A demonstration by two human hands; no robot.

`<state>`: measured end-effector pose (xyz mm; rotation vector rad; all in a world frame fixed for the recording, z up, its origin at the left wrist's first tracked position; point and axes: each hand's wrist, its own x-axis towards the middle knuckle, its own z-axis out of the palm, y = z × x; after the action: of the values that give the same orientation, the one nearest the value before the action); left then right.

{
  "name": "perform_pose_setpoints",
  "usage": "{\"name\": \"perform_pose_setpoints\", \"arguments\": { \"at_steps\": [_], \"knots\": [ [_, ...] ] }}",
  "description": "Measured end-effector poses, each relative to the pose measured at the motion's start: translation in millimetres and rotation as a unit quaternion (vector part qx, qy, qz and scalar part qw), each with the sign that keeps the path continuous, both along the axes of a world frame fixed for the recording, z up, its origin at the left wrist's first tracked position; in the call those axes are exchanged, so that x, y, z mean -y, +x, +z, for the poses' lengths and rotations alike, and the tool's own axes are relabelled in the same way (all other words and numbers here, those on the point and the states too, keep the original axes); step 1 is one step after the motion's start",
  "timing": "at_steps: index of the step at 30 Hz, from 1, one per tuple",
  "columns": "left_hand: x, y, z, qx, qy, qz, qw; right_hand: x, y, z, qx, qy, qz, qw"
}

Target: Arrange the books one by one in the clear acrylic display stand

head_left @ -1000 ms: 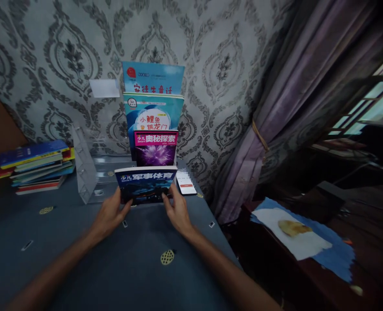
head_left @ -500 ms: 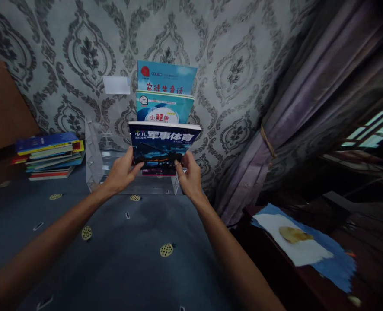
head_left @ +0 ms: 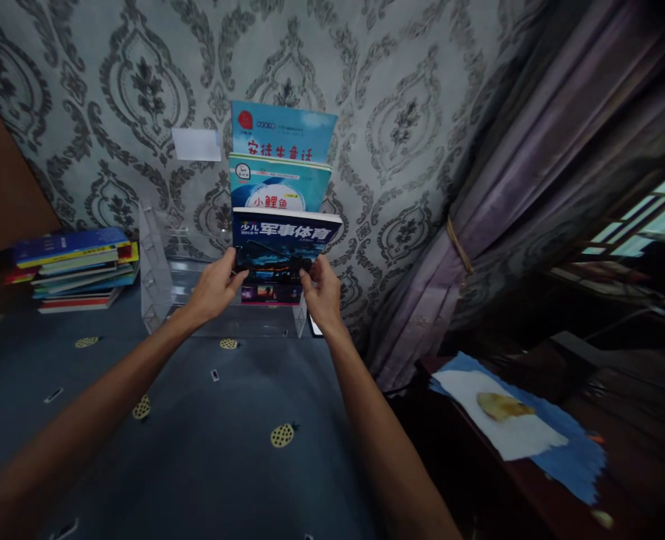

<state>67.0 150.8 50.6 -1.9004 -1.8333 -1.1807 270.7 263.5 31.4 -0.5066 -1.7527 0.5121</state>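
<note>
A dark blue book with white lettering is held by its two sides at the front of a clear stepped rack. My left hand grips its left edge, thumb on the cover. At its right edge, my right hand grips it in the same way. Behind it stand a teal book and, higher up, a light blue book with red lettering. The lower part of another dark cover shows beneath the held book.
A stack of books lies left of the rack on the dark blue patterned cloth. Patterned wallpaper rises behind. To the right are a tied purple curtain and a side table with a white paper on a blue cloth.
The held book has shifted slightly and sits a little farther back, with more of the cover below it showing. The whole view has moved slightly.
</note>
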Motion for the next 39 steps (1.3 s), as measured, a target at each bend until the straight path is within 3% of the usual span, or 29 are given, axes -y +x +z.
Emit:
{"name": "perform_pose_setpoints", "arguments": {
  "at_steps": [7, 15, 19, 25, 39],
  "knots": [
    [-6, 2, -3.5, -0.001, -0.004, 0.009, 1.0, -9, 6, -3.2, 0.018, 0.005, 0.012, 1.0],
    [-10, 2, -8.7, -0.015, 0.008, 0.02, 1.0, -18, 6, -10.9, 0.047, 0.026, -0.038, 0.998],
    [-13, -2, -12.9, -0.025, 0.003, 0.035, 0.999, -19, 6, -11.0, 0.071, 0.012, -0.024, 0.997],
    [-11, -4, -14.2, -0.043, -0.032, 0.056, 0.997, -20, 9, -9.2, 0.074, 0.004, -0.013, 0.997],
    [2, 24, 6.0, -0.113, -0.19, 0.206, 0.953, -16, 6, -12.2, 0.018, 0.0, -0.077, 0.997]
  ]
}}
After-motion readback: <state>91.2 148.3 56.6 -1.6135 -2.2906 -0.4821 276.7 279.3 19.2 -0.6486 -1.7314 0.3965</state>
